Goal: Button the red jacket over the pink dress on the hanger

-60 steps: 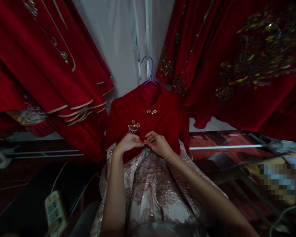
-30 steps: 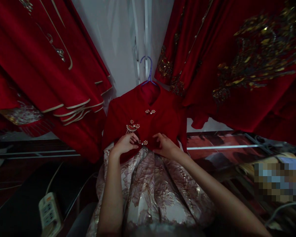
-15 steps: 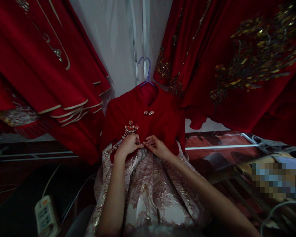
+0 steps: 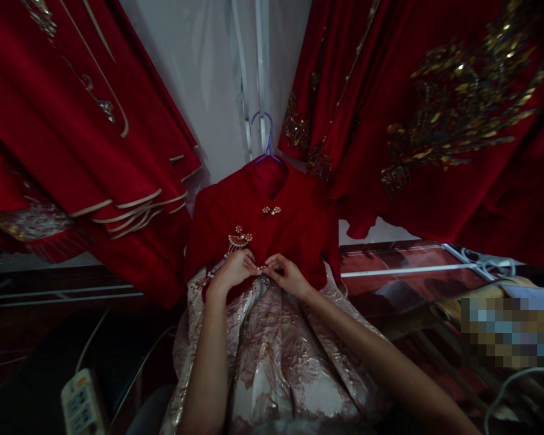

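Red top (image 4: 299,235), hung on a purple hanger (image 4: 269,134) straight ahead of the person, pale patterned skirt (image 4: 272,362) spreading out below its hem. Progress: upper clasp (image 4: 271,211) near the neckline looks done, its two flower-like halves side by side and no hand on it; lower clasp (image 4: 263,269) by the hem is the part being worked, so that one is what seems left. Left hand (image 4: 236,270) has thumb and fingertips pinched on the clasp's left end, right hand (image 4: 291,278) pinches the right end with thumb and forefinger, other fingers curled; too dark and small to tell if the halves are hooked together. Top itself: plain, matte, collar open in a V, front fairly smooth, sleeves hanging at the sides. Fan-shaped ornament (image 4: 240,241) on the left chest, pearly beads, strands trailing down behind the left hand. Skirt is pleated, shiny, gold-toned outlines. More red garments (image 4: 154,145) hang either side, white power strip (image 4: 82,402) lower left
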The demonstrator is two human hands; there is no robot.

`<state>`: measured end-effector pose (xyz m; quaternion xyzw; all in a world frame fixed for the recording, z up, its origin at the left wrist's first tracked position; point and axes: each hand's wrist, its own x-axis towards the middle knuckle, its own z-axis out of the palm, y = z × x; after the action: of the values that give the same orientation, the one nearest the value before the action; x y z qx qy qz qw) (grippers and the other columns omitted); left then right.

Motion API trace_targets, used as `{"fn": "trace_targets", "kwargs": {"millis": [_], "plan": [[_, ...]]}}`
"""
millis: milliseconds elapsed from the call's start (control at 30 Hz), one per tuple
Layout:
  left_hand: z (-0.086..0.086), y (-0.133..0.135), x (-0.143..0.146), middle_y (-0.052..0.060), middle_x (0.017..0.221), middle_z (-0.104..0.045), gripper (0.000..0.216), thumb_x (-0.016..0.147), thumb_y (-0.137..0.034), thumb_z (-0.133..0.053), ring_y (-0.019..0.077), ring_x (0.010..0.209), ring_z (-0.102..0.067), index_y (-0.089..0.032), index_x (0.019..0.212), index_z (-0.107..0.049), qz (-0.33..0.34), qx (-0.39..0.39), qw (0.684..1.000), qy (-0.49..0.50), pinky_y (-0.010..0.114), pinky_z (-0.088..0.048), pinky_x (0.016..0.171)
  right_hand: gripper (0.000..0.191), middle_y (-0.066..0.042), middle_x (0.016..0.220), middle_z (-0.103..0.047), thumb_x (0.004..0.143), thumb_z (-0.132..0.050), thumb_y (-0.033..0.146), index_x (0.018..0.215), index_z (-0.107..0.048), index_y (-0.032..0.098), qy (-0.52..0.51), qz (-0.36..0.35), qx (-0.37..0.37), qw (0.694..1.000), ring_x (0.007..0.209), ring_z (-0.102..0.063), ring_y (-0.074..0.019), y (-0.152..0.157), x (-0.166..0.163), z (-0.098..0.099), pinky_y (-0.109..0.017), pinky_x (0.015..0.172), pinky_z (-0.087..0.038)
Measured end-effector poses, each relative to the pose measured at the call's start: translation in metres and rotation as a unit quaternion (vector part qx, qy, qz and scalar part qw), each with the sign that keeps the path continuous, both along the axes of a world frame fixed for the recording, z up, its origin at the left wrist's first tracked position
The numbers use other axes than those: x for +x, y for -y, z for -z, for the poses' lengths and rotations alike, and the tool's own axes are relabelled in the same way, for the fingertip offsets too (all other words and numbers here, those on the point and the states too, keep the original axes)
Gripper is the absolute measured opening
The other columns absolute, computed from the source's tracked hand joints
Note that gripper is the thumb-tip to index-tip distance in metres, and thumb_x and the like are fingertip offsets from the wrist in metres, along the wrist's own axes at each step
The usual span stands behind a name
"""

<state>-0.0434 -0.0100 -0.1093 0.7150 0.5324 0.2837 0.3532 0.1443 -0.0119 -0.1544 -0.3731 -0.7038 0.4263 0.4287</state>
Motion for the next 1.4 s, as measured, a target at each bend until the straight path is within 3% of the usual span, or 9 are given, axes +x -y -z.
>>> {"fn": "trace_targets", "kwargs": {"millis": [133, 400, 667, 800, 933, 1067, 1267, 1400], "plan": [[-0.002, 0.002, 0.0, 0.004, 0.068, -0.068, 0.018, 0.065, -0.028, -0.071, 0.0155, 0.065, -0.063, -0.016, 0.068, -0.058, 0.015, 0.001, 1.0, -0.015, 0.025, -0.047, 0.063, 0.021, -0.005, 0.087, -0.063, 0.082, -0.06, 0.033, 0.093, -0.058, 0.016, 0.003, 0.015, -0.005, 1.0, 0.082, -0.06, -0.0135, 0.0, 0.0, -0.001, -0.03, 0.08, -0.049], [-0.011, 0.006, -0.001, 0.003, 0.069, -0.067, 0.033, 0.066, -0.047, -0.07, 0.0154, 0.065, -0.062, -0.017, 0.068, -0.058, 0.014, 0.062, 0.996, -0.058, 0.024, -0.044, 0.06, 0.024, -0.005, 0.084, -0.064, 0.082, -0.059, 0.035, 0.094, -0.058, 0.014, -0.005, 0.002, -0.028, 1.0, 0.078, -0.061, -0.0135, 0.0, 0.0, -0.006, -0.029, 0.076, -0.05], [-0.011, 0.007, -0.001, 0.003, 0.068, -0.065, 0.03, 0.071, -0.043, -0.068, 0.0136, 0.064, -0.061, -0.015, 0.067, -0.057, 0.035, 0.043, 0.998, 0.011, 0.023, -0.045, 0.059, 0.027, -0.006, 0.085, -0.065, 0.08, -0.061, 0.036, 0.095, -0.057, 0.014, -0.014, -0.012, -0.041, 0.999, 0.08, -0.062, -0.014, -0.001, -0.001, -0.005, -0.029, 0.076, -0.049], [-0.014, 0.004, 0.001, 0.002, 0.07, -0.066, 0.036, 0.059, -0.038, -0.078, 0.0135, 0.066, -0.063, -0.015, 0.079, -0.058, -0.027, 0.024, 0.993, 0.114, 0.024, -0.049, 0.064, 0.029, -0.006, 0.082, -0.064, 0.075, -0.065, 0.036, 0.091, -0.057, 0.014, -0.019, -0.018, -0.06, 0.998, 0.076, -0.062, -0.0139, -0.002, 0.004, -0.019, -0.03, 0.075, -0.049], [-0.022, 0.001, 0.003, 0.006, 0.089, -0.068, 0.038, 0.066, -0.04, -0.074, 0.0136, 0.079, -0.064, -0.014, 0.091, -0.062, -0.131, 0.01, 0.938, 0.321, 0.028, -0.052, 0.077, 0.025, -0.003, 0.078, -0.064, 0.072, -0.069, 0.032, 0.087, -0.059, 0.014, -0.012, -0.12, -0.11, 0.987, 0.071, -0.06, -0.0117, -0.002, 0.021, -0.049, -0.028, 0.073, -0.047], [-0.025, -0.001, 0.003, 0.008, 0.099, -0.069, 0.029, 0.071, -0.031, -0.072, 0.0135, 0.084, -0.065, -0.012, 0.091, -0.067, -0.142, -0.069, 0.858, 0.488, 0.032, -0.051, 0.087, 0.023, -0.001, 0.076, -0.064, 0.07, -0.071, 0.027, 0.086, -0.06, 0.015, -0.014, -0.187, -0.155, 0.97, 0.07, -0.058, -0.0101, 0.0, 0.037, -0.073, -0.026, 0.071, -0.046], [-0.023, -0.005, 0.004, 0.008, 0.094, -0.071, 0.019, 0.071, -0.024, -0.073, 0.0125, 0.082, -0.066, -0.013, 0.086, -0.069, -0.178, -0.088, 0.803, 0.562, 0.029, -0.051, 0.086, 0.023, -0.001, 0.077, -0.064, 0.07, -0.071, 0.025, 0.086, -0.059, 0.014, -0.03, -0.191, -0.162, 0.968, 0.071, -0.058, -0.0095, 0.001, 0.036, -0.075, -0.025, 0.072, -0.045], [-0.021, -0.008, 0.007, 0.008, 0.092, -0.072, 0.016, 0.071, -0.024, -0.071, 0.0122, 0.079, -0.066, -0.014, 0.084, -0.069, -0.208, -0.092, 0.792, 0.567, 0.027, -0.051, 0.081, 0.023, -0.001, 0.079, -0.064, 0.07, -0.07, 0.025, 0.087, -0.059, 0.014, -0.03, -0.196, -0.156, 0.968, 0.072, -0.058, -0.0097, 0.0, 0.034, -0.069, -0.026, 0.073, -0.045]]}}
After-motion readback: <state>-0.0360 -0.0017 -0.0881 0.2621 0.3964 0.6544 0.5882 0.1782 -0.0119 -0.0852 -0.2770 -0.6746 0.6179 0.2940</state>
